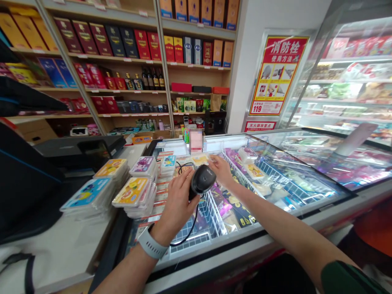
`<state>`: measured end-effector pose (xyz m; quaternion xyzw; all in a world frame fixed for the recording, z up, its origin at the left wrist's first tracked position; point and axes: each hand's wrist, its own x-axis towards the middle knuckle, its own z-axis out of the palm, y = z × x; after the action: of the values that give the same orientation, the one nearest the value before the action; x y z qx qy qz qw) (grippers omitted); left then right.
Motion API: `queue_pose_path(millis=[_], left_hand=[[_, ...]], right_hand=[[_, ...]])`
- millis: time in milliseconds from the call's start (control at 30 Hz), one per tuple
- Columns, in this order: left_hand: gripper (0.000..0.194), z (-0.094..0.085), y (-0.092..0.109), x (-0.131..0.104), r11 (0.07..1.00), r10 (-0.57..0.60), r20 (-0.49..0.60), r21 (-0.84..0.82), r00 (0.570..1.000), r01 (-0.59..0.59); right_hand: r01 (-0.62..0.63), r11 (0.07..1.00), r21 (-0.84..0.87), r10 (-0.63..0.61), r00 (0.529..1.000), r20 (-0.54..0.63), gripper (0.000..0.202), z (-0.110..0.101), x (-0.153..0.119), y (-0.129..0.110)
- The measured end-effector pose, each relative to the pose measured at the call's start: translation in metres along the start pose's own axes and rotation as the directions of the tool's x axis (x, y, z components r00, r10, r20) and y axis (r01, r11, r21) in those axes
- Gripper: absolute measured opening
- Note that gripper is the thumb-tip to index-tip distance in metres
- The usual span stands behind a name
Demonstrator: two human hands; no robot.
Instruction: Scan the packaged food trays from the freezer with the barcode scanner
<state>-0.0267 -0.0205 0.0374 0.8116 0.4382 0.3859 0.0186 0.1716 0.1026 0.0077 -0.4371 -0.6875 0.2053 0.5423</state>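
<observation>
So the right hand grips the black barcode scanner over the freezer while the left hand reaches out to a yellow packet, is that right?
Not quite: the hands are swapped. The head view shows the left hand, with the grey watch on its wrist, gripping the black barcode scanner over the freezer, while the right hand reaches out to the yellow packet.

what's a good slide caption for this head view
Left hand holds a black barcode scanner over a glass-topped freezer while the right hand touches a yellow packet.
</observation>
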Motion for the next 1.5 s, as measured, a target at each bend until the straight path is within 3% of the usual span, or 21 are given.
queue_pose_path(millis=[133,333,733,1500], left_hand=[[0.059,0.001,-0.003,0.0,1.0,0.008,-0.003,0.013,1.0,-0.008],[0.062,0.002,-0.005,0.001,0.999,0.013,0.009,0.034,1.0,-0.013],[0.055,-0.002,0.0,0.004,0.998,-0.036,0.027,0.044,0.999,0.035],[0.059,0.002,-0.004,0.001,0.996,-0.033,0.063,0.083,0.997,0.027]], right_hand=[[-0.26,0.904,0.34,0.283,0.959,-0.021,0.036,-0.027,-0.013,0.017],[-0.377,0.811,0.447,0.442,0.896,-0.046,0.044,-0.044,-0.027,0.028],[-0.373,0.821,0.433,0.412,0.911,0.003,0.042,-0.031,-0.035,0.015],[-0.369,0.859,0.355,0.398,0.918,-0.007,0.041,-0.033,-0.036,0.003]])
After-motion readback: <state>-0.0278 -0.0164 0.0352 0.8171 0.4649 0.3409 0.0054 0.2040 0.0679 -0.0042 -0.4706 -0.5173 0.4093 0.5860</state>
